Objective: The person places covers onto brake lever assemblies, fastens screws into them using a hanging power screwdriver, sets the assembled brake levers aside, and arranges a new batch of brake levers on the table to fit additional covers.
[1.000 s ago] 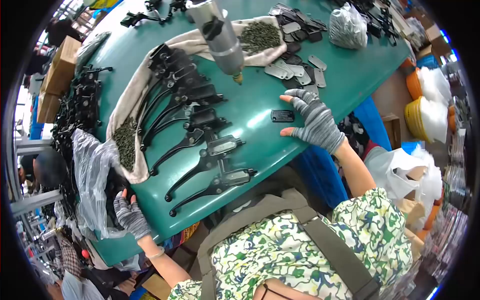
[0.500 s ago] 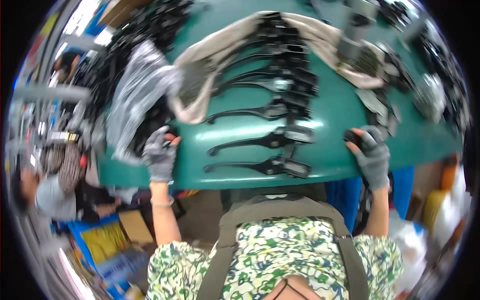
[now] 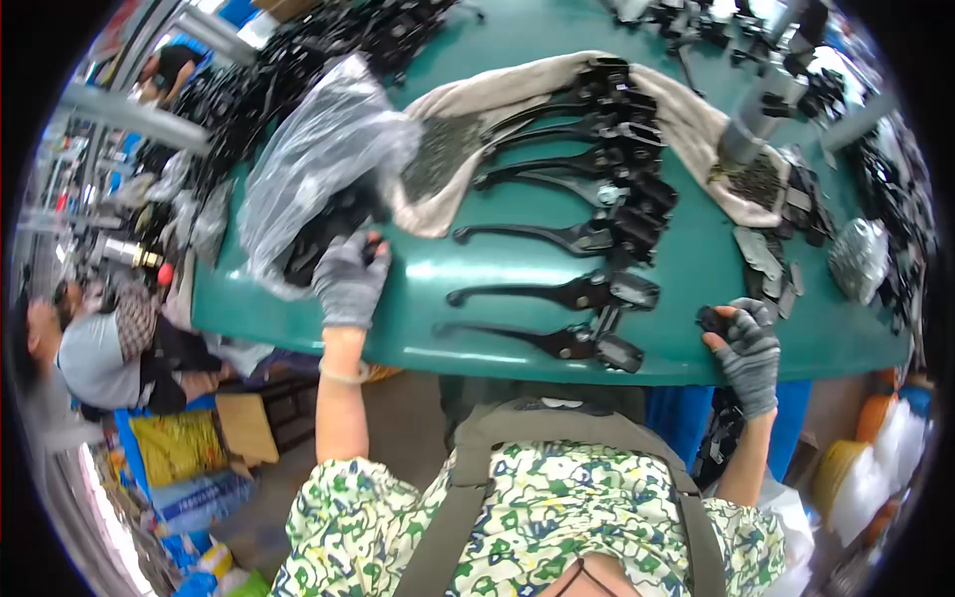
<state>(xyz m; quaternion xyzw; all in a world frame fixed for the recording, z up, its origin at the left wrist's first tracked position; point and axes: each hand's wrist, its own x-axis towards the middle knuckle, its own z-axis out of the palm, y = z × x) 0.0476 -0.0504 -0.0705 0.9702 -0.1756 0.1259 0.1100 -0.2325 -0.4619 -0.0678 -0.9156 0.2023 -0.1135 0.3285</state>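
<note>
My left hand (image 3: 350,281), in a grey fingerless glove, reaches to the opening of a clear plastic bag (image 3: 316,149) with black parts (image 3: 333,224) inside. Its fingers are bent at those parts, and what they hold, if anything, is hidden. At the right, my right hand (image 3: 748,348) grips a small black plate (image 3: 711,319) between thumb and fingers, just above the table's front edge. Between my hands lies a column of black lever assemblies (image 3: 577,291), their long levers pointing left.
The green table (image 3: 418,343) bears a rolled cloth (image 3: 527,78) with small screws (image 3: 443,154), a metal tool (image 3: 761,114), loose grey plates (image 3: 761,257) and a wrapped bundle (image 3: 858,261). Black parts are heaped behind. A person (image 3: 104,348) sits at far left.
The view has swung, so the table edge now runs level. My right hand has closed on the black plate that lay on the table. My left hand has moved further into the bag's opening.
</note>
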